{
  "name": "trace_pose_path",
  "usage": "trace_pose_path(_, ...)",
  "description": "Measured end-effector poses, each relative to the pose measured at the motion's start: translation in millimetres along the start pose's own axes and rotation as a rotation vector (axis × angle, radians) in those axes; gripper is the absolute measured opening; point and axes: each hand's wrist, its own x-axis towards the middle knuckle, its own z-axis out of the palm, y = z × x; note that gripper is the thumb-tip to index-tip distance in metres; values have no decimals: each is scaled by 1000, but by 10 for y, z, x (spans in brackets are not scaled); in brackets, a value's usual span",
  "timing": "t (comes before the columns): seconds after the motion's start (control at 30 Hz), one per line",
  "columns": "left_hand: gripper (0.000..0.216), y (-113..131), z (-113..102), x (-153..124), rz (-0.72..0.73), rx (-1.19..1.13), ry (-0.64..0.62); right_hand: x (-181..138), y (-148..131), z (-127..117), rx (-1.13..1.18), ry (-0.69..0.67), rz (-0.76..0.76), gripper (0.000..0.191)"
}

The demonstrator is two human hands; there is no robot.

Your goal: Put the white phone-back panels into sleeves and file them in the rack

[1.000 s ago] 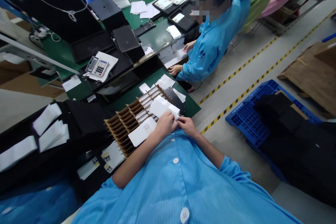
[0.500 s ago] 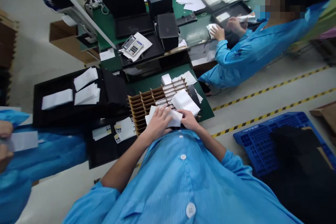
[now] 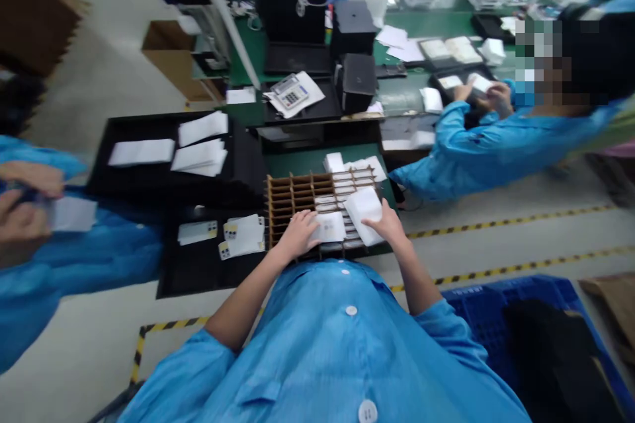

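Well, on your dark green worktop (image 3: 297, 162) sits a brown cardboard divider grid (image 3: 292, 193), its right compartments filled. Over them, a tilted stack of white rectangular paper-like pieces (image 3: 363, 206) lies against your right hand (image 3: 379, 214), thumb and forefinger spread. Just left, your left hand (image 3: 311, 229) touches a flat white rectangular packet (image 3: 332, 227); I can't tell whether it pinches.

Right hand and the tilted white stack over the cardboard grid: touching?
Touching. The head view shows the right hand at the white stack's right side, its thumb lying across the top face.
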Motion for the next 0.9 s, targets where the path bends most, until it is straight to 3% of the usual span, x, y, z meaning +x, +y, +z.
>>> trace_pose_path(0.13, 36, 97, -15, -110, -1, -69, 123, 50, -20, 86, -125, -84, 63, 88)
trace_pose_path(0.27, 31, 210, 57, -129, 20, -217, 254, 127, -46, 207, -95, -146, 47, 72)
trace_pose_path(0.47, 37, 424, 90, -172, 81, -472, 233, 75, -137, 160, 160, -95, 86, 72)
trace_pose_path(0.57, 55, 524, 38, -148, -77, -743, 282, -135, -393, -37, 498, -113, 36, 75)
trace_pose_path(0.67, 82, 630, -39, -108, -329, -1087, 322, -413, -856, -181, 826, -362, -23, 79)
trace_pose_path(0.77, 83, 686, -129, -148, -442, -1354, 373, -648, -1290, -173, 888, -445, -125, 80)
trace_pose_path(0.9, 79, 657, -173, -318, -533, -1649, 426, -737, -1526, 45, 975, -454, -99, 78)
